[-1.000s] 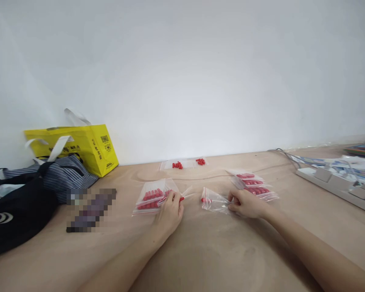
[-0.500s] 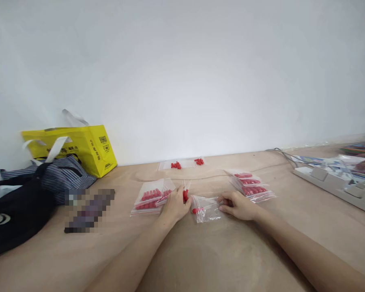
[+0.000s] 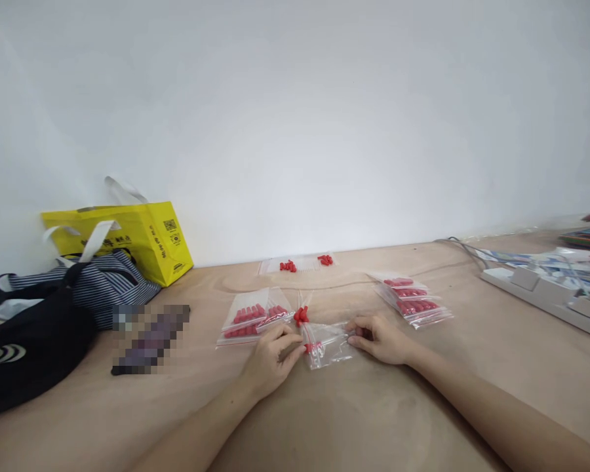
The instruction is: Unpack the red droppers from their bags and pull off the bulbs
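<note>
Because it is flanked by the left hand (image 3: 270, 362) and the right hand (image 3: 381, 337), the clear bag (image 3: 334, 347) can be reached from both ends at the middle of the table (image 3: 354, 426). Its long axis is directed roughly left to right. At its left end a few red pieces (image 3: 312, 347) are seen; whether they are wholly enclosed cannot be told. They are placed just right of the left fingers, so the left hand is the nearer one. The left fingers are bent, with thumb and forefinger slightly parted; whether anything is pinched cannot be told. The right fingers are curled at the bag's far right corner, where a hold is suggested but not confirmed.

Just past the bag's far left corner, a loose red cluster (image 3: 301, 316) is set down. Sideways room is bounded by the left pile of filled bags (image 3: 248, 314) and the right pile of filled bags (image 3: 410, 305), between which a passage is left toward the far edge. There a plastic sheet (image 3: 268, 266) with more red pieces is laid near the wall (image 3: 295, 131). The outer sides are occupied by a yellow bag (image 3: 172, 239) at left and a power strip (image 3: 535, 298) at right.
</note>
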Motion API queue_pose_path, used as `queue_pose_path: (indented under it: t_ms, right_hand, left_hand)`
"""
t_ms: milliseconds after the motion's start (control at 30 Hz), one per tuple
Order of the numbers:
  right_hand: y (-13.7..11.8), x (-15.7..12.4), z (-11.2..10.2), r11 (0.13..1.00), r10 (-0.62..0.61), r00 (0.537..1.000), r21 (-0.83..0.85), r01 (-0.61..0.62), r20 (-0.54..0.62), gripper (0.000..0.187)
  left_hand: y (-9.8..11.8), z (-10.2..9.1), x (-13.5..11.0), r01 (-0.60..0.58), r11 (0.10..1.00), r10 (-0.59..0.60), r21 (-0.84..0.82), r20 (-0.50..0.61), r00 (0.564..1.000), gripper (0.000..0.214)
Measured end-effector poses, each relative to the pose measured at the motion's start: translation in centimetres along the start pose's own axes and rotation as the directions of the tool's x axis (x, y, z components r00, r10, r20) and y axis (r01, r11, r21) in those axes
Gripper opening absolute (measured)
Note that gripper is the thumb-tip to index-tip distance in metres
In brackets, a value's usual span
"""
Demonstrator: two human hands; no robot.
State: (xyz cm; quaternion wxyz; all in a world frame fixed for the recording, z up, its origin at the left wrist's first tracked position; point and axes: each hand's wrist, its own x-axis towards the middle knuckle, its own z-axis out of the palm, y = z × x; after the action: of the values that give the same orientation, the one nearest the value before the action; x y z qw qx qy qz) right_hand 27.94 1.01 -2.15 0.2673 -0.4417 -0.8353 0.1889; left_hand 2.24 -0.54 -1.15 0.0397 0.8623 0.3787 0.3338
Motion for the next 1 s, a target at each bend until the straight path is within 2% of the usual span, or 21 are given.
queue_pose_path:
  t_ms: [167,267,467,567,633,700,800,900,1000]
  right_hand:
    - [-1.1,0.2,1.1,0.999,-0.051,0.999,-0.001,0.051,0.007,0.016]
    - [-0.8,0.3,0.9,0.999,-0.042,0.999,0.0,0.042,0.018,0.016]
    - [1.7,-0.1,-1.0,0.995,0.103,0.994,0.004,-0.103,0.039,0.009]
    - [2.4,-0.3,-1.5,0.993,0.114,0.991,0.024,-0.116,0.075,0.008]
    - [2.3,-0.3,-1.6,0.994,0.103,0.99,0.03,-0.106,0.093,0.008]
    - [2.0,-0.4,-1.6,0.996,0.083,0.992,0.021,-0.086,0.098,0.009]
    - [1.0,-0.4,-1.4,0.996,0.01,0.999,-0.092,-0.006,0.05,0.013]
    - [0.2,-0.4,-1.1,0.969,-0.07,0.997,-0.239,0.065,-0.015,0.021]
    - [-0.3,-0.4,-0.7,0.949,-0.103,0.994,-0.303,0.088,-0.036,0.028]
  left_hand:
    - [0.4,0.3,0.2,0.042,0.999,-0.045,0.028,0.133,0.99,0.014]
    - [0.4,0.0,0.1,0.057,0.996,-0.065,0.072,0.108,0.992,0.012]
    - [-1.4,-2.8,-1.5,-0.007,0.98,0.016,0.198,-0.043,0.999,0.012]
    - [-2.6,-4.1,-2.3,0.066,0.959,-0.007,0.277,-0.207,0.978,0.012]
    - [-3.1,-4.3,-2.2,0.145,0.937,-0.044,0.318,-0.305,0.951,0.013]
    - [-3.0,-3.8,-1.3,0.204,0.915,-0.094,0.349,-0.307,0.947,0.014]
    - [-2.4,-2.1,1.2,0.309,0.854,-0.252,0.418,-0.186,0.95,0.013]
    - [-2.0,-0.1,3.6,0.361,0.828,-0.323,0.429,-0.161,0.932,0.009]
    - [-2.1,1.1,4.8,0.396,0.818,-0.368,0.418,-0.148,0.918,0.003]
